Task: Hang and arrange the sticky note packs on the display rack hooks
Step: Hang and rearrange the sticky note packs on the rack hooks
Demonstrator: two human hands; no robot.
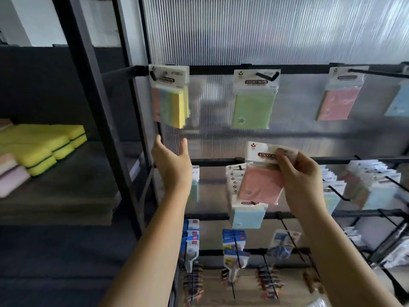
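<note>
My right hand (298,173) pinches the white header card of a pink sticky note pack (261,185), held in front of the rack's second row. My left hand (171,158) is raised with fingers spread, empty, just below a multicolour yellow-faced pack (171,100) that hangs on the top left hook. On the top bar also hang a green pack (253,105), a pink pack (338,103) and, at the right edge, a blue pack (398,103). Behind the held pack, a stack of packs with a blue one (247,217) in front hangs on a second-row hook.
Long black hooks (338,193) stick out toward me at the right, loaded with more packs (371,185). Lower rows carry blue-carded items (233,242) and clips (267,282). A dark shelf at the left holds yellow sponges (42,147). A black upright post (124,120) borders the rack.
</note>
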